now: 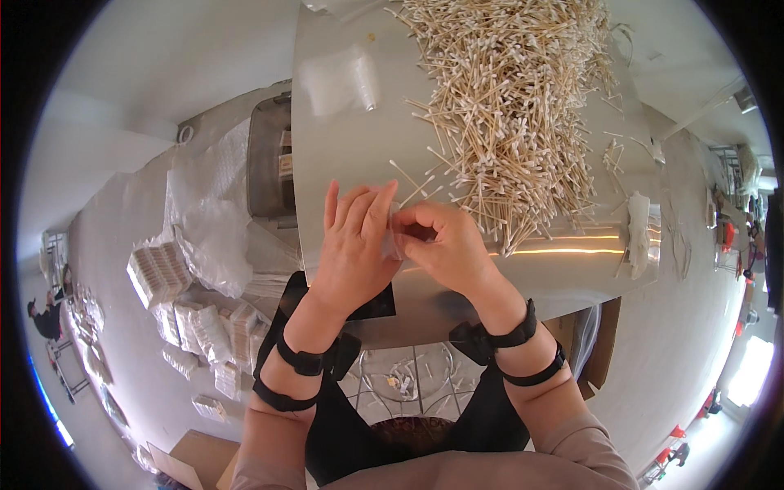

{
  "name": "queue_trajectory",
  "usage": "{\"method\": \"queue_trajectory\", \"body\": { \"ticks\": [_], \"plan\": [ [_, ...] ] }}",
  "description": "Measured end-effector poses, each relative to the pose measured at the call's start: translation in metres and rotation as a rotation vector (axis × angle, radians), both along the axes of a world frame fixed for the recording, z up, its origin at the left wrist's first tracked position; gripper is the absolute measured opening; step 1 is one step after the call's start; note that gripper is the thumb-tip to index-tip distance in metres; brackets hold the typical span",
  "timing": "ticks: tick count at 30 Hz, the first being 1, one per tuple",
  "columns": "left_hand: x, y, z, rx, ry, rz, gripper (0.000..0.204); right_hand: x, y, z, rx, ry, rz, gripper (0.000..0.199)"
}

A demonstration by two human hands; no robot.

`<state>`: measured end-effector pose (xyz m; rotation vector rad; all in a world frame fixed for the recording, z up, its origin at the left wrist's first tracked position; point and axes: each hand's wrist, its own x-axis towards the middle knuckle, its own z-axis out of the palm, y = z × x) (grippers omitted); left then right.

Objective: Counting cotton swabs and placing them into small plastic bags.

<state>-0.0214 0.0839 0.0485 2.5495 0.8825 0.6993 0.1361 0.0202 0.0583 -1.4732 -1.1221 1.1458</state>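
A large heap of cotton swabs (514, 106) with pale wooden sticks and white tips covers the far middle and right of the metal table (351, 155). At the table's near part my two hands meet, just left of the heap's near end. My right hand (453, 245) is closed in a pinch on a small piece of clear plastic (394, 245), perhaps a bag. My left hand (351, 245) holds the same plastic from the other side, its outer fingers raised. Most of the plastic is hidden by the fingers. A few loose swabs (416, 184) lie just beyond my fingertips.
Clear plastic bags (339, 82) lie at the table's far left. A grey bin (269, 163) stands beside the left edge. Stacked packs of swabs (163, 269) and plastic sheeting sit on the floor at left. Cardboard boxes (196, 457) are lower left and right.
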Motion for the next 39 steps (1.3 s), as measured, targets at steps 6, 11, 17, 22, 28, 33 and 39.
{"method": "queue_trajectory", "body": {
  "ticks": [6, 11, 17, 22, 28, 33, 39],
  "plan": [
    [-0.001, -0.006, -0.004, -0.038, -0.059, 0.037, 0.068, -0.013, -0.003, 0.002, 0.08, -0.202, -0.038, 0.019],
    [-0.004, -0.008, -0.01, -0.043, -0.084, 0.045, 0.057, -0.019, -0.009, -0.006, 0.263, -0.441, -0.036, 0.02],
    [-0.014, -0.025, -0.013, -0.123, -0.136, 0.049, 0.05, -0.034, -0.022, -0.005, 0.203, -0.328, -0.131, 0.026],
    [-0.034, -0.053, 0.0, -0.056, -0.092, 0.041, 0.048, -0.056, -0.045, 0.01, 0.126, -0.254, -0.066, 0.029],
    [-0.066, -0.12, 0.005, -0.188, -0.12, 0.089, 0.043, -0.083, -0.105, 0.013, 0.03, -0.268, -0.034, 0.025],
    [-0.098, -0.163, -0.011, -0.271, -0.1, 0.089, 0.051, -0.107, -0.152, 0.001, 0.065, -0.309, -0.055, 0.021],
    [-0.145, -0.112, -0.015, -0.23, -0.081, 0.329, 0.053, -0.056, -0.139, -0.038, 0.197, -0.613, -0.367, 0.017]
  ]
}}
